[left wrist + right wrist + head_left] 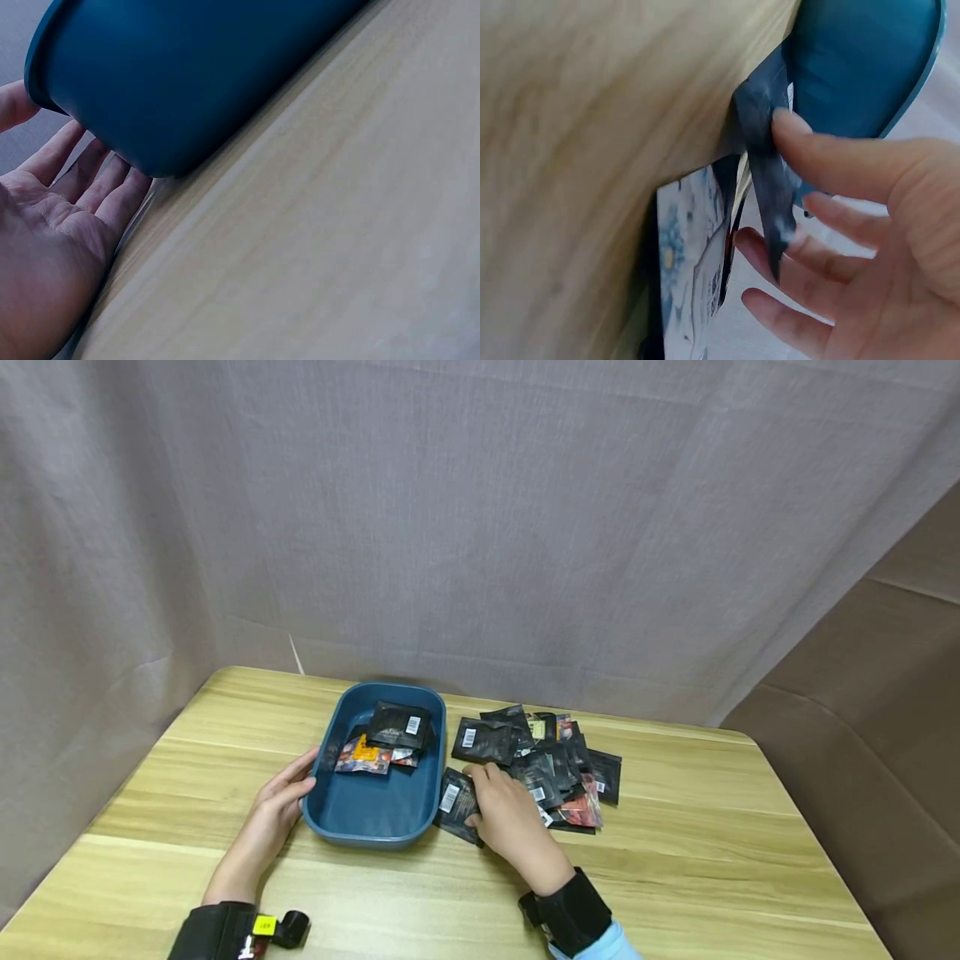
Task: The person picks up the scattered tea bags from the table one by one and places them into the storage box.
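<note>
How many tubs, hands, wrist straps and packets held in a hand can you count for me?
Blue tub: 1
Hands: 2, the left hand and the right hand
Black wrist straps: 2
Black packet in the right hand: 1
Total: 6
The piled packets overlap too much to count.

Tub on the desk, several sachets mostly in its far half, single sachet just right, sachet pile farther right, curtain behind.
</note>
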Demonstrator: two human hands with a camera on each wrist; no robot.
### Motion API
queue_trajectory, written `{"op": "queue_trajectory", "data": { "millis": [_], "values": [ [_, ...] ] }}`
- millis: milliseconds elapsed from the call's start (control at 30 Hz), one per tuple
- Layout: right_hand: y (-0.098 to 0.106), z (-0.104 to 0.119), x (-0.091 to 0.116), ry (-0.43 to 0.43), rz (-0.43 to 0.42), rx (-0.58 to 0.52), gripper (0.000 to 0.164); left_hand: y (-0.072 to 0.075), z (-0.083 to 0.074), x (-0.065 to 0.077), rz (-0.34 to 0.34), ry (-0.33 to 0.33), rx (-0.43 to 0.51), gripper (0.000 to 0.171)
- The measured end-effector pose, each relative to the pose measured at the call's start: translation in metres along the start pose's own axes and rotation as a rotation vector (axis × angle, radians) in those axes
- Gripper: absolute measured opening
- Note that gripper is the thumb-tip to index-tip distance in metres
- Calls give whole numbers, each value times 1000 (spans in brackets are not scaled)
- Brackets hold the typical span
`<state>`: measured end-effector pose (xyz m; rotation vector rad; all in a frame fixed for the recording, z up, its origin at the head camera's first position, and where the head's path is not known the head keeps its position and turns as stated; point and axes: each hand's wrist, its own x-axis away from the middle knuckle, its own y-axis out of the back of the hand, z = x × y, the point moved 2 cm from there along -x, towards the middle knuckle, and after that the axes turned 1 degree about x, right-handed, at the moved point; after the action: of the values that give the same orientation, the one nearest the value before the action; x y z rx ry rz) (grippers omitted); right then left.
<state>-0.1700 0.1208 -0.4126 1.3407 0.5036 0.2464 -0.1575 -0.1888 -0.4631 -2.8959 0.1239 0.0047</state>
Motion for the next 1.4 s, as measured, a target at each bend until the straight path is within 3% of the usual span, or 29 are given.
{"op": "queue_trajectory", "data": {
  "millis": [233, 367, 733, 967, 1167, 1400],
  "values": [
    [9, -4, -1, -182, 31, -172, 67, 0, 0, 0, -3, -25, 18, 58],
    [14, -7, -1, -220, 29, -223, 61, 0, 0, 0, -5, -29, 22, 57],
    [32, -14, -4, -194, -96, -131, 40, -1, 0, 0, -7, -13, 15, 59],
    [51, -21, -15, -226, -244, -93, 32, -1, 0, -1, -8, -35, 29, 58],
    [62, -15, -40, -169, -314, -105, 27, 0, -2, -2, -8, -15, 9, 59],
    [63, 6, -80, -28, -290, -49, 27, 1, -1, -2, -16, -10, 22, 57]
  ]
}}
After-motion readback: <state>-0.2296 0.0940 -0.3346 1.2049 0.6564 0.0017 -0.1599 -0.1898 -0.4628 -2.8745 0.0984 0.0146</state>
